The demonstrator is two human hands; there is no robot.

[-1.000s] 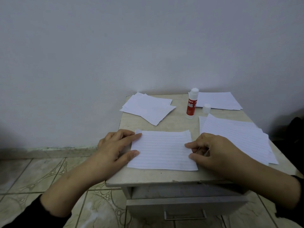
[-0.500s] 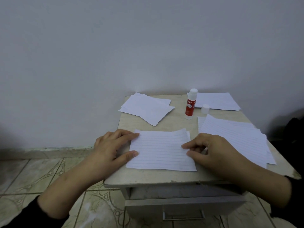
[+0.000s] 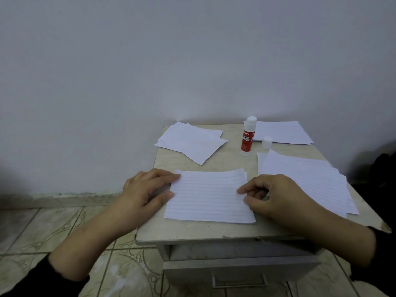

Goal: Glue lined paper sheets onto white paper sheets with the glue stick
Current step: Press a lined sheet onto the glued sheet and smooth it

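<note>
Both hands (image 3: 147, 189) (image 3: 276, 196) flat on lined sheet (image 3: 207, 198)

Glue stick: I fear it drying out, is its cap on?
No, the glue stick stands uncapped, its cap on the table beside it.

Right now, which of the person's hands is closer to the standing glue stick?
The right hand. It rests on the lined sheet's right edge, just in front of the glue stick. The left hand holds the sheet's left edge, farther off across the table.
</note>
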